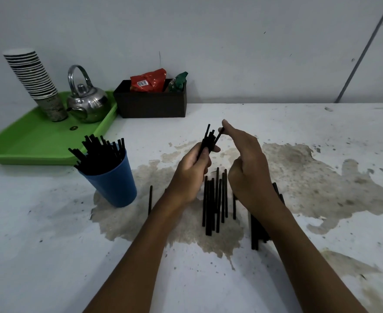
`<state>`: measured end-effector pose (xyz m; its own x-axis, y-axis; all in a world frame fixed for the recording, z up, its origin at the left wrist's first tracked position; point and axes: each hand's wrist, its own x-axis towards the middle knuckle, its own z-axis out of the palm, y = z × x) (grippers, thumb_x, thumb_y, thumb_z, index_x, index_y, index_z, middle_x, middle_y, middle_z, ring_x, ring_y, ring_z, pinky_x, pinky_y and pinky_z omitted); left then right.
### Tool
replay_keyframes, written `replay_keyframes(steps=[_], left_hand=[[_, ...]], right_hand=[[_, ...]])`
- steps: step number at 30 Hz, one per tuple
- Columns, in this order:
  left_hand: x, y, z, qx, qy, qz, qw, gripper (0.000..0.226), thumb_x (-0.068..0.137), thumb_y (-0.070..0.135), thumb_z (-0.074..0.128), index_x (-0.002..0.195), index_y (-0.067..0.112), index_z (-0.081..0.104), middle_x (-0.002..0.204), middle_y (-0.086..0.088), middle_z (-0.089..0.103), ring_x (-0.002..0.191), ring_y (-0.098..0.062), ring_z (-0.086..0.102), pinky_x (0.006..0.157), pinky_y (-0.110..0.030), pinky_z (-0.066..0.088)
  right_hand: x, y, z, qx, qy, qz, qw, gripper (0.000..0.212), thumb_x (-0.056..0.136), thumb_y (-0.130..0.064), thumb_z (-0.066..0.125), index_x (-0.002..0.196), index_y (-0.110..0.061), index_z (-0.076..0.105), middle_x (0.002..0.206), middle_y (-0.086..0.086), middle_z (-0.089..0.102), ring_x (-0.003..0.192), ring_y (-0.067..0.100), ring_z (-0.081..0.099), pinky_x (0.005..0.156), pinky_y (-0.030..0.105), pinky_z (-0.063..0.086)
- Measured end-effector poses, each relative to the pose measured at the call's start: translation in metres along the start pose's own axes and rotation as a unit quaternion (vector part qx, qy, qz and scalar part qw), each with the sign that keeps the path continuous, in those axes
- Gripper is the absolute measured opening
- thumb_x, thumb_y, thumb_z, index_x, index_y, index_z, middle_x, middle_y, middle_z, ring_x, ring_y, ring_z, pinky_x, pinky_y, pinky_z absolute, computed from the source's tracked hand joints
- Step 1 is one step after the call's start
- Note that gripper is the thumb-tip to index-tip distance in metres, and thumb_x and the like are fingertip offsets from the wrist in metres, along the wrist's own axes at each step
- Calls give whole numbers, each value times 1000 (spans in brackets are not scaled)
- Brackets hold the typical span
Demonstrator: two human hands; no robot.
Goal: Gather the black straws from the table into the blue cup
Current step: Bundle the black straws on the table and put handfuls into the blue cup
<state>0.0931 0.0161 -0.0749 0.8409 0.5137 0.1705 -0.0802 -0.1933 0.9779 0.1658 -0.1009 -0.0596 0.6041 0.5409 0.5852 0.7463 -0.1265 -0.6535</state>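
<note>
A stained white table (298, 256) is set against a pale grey wall, and a green tray (39, 141) is kept at its far left corner with a stack of paper cups (34, 82) and a steel kettle (86, 102) on it; a dark box (152, 105) of packets is placed beside the tray along the far edge.

The blue cup (113, 184) is stood on the left part of the table, near the tray, and is already packed with black straws that lean outward at the rim. A small bundle of straws (208, 140) is gripped in the left hand (190, 175), with the bundle's long axis pointed up and away from the person. One single straw (219, 136) is pinched between thumb and forefinger of the right hand (244, 161), just beside the top of the bundle.

More loose straws (215, 199) are left on the table below and between the hands, laid roughly parallel with their long axes running from near edge to far edge; others are partly hidden under the right forearm.

The cup is found to the left of both hands, and the left hand is the nearer one, so the bundle is judged best carried across by that hand and tipped end-first into the cup.
</note>
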Motion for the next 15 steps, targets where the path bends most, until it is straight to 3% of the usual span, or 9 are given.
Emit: replay_keyframes(steps=[5, 7, 13, 15], left_hand=[[-5, 3, 9, 64, 52, 86, 993, 25, 108, 32, 33, 99, 24, 55, 65, -1, 36, 54, -19, 32, 51, -34, 32], [-6, 1, 12, 80, 58, 114, 988, 24, 107, 34, 33, 99, 24, 52, 63, 2, 38, 51, -15, 34, 51, -37, 33], [-3, -7, 14, 105, 60, 117, 986, 20, 107, 35, 33, 102, 27, 50, 64, 16, 49, 52, -2, 44, 56, -21, 36], [-2, -9, 13, 100, 58, 109, 987, 18, 107, 34, 34, 102, 29, 50, 65, 17, 49, 56, -3, 46, 58, -24, 38]], right_hand=[[3, -7, -4, 22, 31, -34, 999, 83, 63, 15, 30, 140, -11, 46, 133, -1, 56, 128, 13, 44, 106, 21, 35], [3, -8, -4, 23, 33, -44, 998, 82, 64, 18, 31, 139, -10, 47, 132, 0, 56, 128, 14, 45, 106, 24, 37], [0, -5, 4, -3, -7, -55, 998, 78, 62, 16, 32, 132, -9, 55, 130, 0, 58, 127, 14, 45, 106, 15, 33], [0, -5, 5, -3, -14, -45, 999, 79, 63, 16, 32, 135, -10, 52, 131, 1, 56, 127, 12, 44, 104, 11, 32]])
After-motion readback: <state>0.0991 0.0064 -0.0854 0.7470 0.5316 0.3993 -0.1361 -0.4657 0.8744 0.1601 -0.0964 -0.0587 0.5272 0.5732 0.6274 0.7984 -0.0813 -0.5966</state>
